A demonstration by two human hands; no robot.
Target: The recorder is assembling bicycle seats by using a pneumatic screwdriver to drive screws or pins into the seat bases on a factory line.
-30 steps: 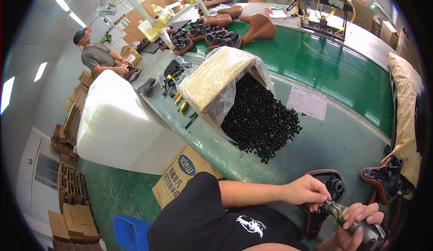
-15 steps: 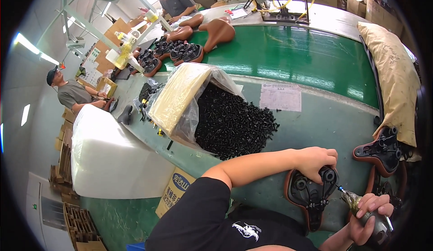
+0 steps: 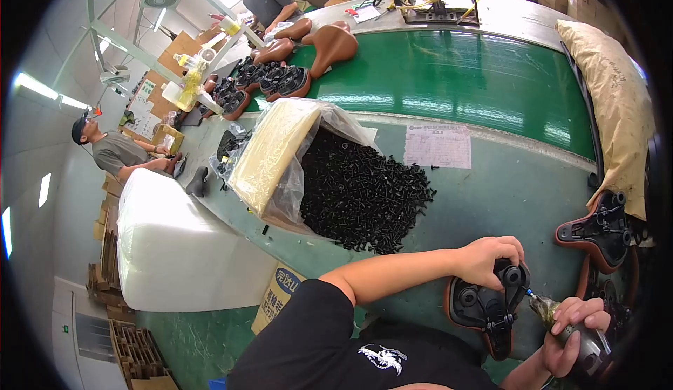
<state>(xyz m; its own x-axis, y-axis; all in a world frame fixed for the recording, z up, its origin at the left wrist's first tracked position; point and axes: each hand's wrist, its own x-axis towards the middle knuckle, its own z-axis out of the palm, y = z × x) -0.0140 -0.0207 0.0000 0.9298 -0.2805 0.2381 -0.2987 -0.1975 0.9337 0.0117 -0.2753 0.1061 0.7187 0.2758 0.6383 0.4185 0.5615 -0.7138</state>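
Note:
An upturned bicycle saddle (image 3: 499, 334), brown at the rim with a black underside, stands at the bench's near edge. My left hand (image 3: 486, 262) is closed on the round black part at its far end, fingers curled over the top. In my right hand (image 3: 576, 330) is a power screwdriver (image 3: 547, 310) with a clear, yellowish nose and a blue-collared bit. Its bit points at the side of that round part; whether it touches a screw there is too small to tell. My right fingers wrap round the screwdriver's grey body.
Beyond my left arm, black screws (image 3: 364, 197) spill from a plastic-lined box (image 3: 277, 162). A paper sheet (image 3: 438, 146) lies past them. Another upturned saddle (image 3: 596, 232) is at right, by a brown sack (image 3: 606, 89). Across the green belt (image 3: 449, 74), two people work near more saddles.
The whole view has shifted slightly. My left hand and the saddle's far end sit a little differently, while the screwdriver stays pointed at the same round part.

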